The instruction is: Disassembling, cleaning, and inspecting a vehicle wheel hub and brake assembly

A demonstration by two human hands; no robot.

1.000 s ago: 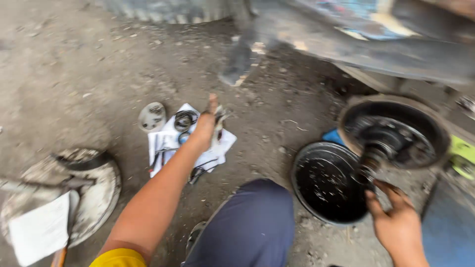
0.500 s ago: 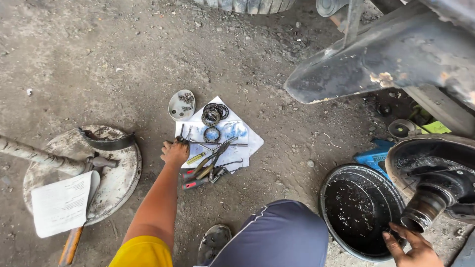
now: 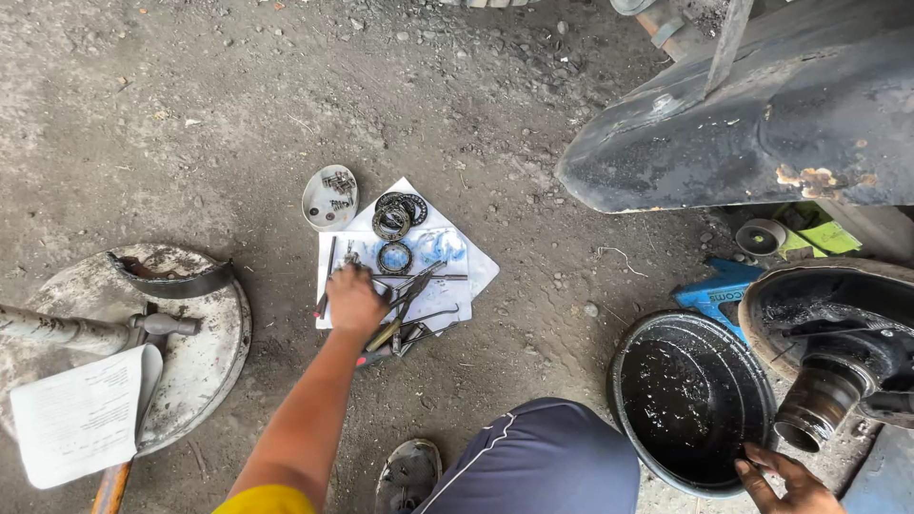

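My left hand (image 3: 354, 300) reaches down to a white paper sheet (image 3: 447, 249) on the dirt ground, its fingers curled over small tools there; whether it grips one I cannot tell. On the sheet lie bearing rings (image 3: 391, 223), pliers (image 3: 395, 328) and thin rods. A small round dish (image 3: 329, 197) with small parts sits just beyond the sheet. My right hand (image 3: 790, 481) rests at the rim of a black brake drum (image 3: 687, 400) at the lower right, fingers spread. A greasy axle hub (image 3: 828, 390) sticks out above it.
A round metal plate (image 3: 190, 362) with a curved brake shoe (image 3: 176, 279), a long handle and a folded paper (image 3: 81, 414) lies at the left. A dark vehicle fender (image 3: 762, 124) overhangs the upper right. A blue box (image 3: 716, 290) sits near the drum. My knee (image 3: 533, 466) is low centre.
The view tilted and shifted. My left hand moved from the sheet's far side to the tools at its near left edge. My right hand dropped from the hub to the drum's rim.
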